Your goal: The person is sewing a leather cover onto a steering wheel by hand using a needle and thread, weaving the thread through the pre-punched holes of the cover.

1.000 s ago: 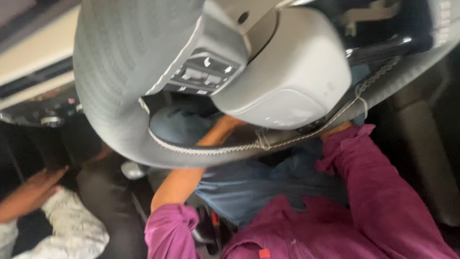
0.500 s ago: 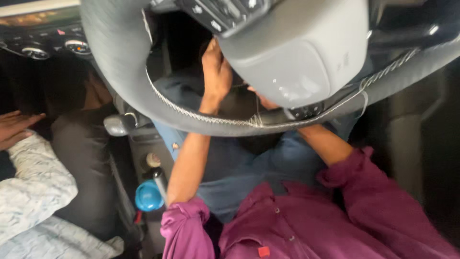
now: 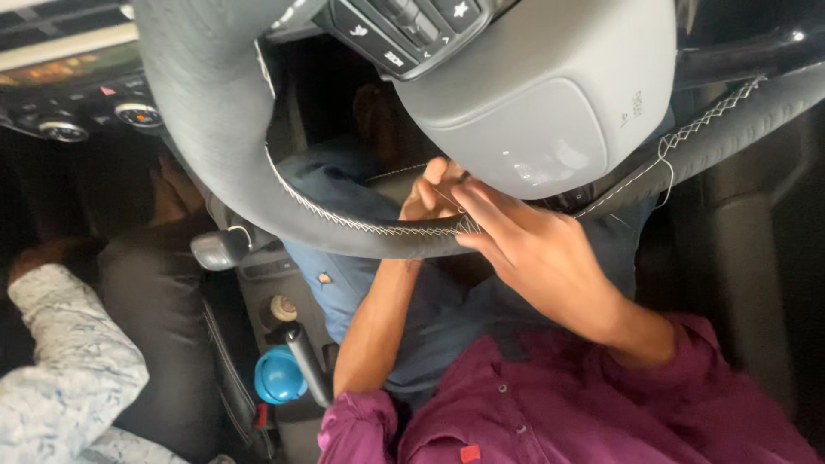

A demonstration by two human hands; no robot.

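Meeting at the lower arc of the steering wheel (image 3: 258, 185), both hands work the same short stretch of the stitched seam (image 3: 369, 225) on the rim's inner edge. The right hand (image 3: 537, 249) lies over the rim from the near side, its fingers narrowed to a pinch where the white stitching ends. The left hand (image 3: 430, 193) comes up from below, through the wheel opening, fingertips closed narrowly against the same spot; whether it grips a needle or only thread cannot be told.

The seam runs along the curve of the rim, from lower left toward the right, where it continues as looser lacing (image 3: 713, 116) with a free strand of thread (image 3: 666, 176) hanging down. That unfinished section lies to the right of both hands, and the right hand is nearer to it.

The grey hub (image 3: 550, 103) sits just above the hands. To the left, a blue bottle cap (image 3: 279, 375) and another person's patterned sleeve (image 3: 69, 369) stay well apart.
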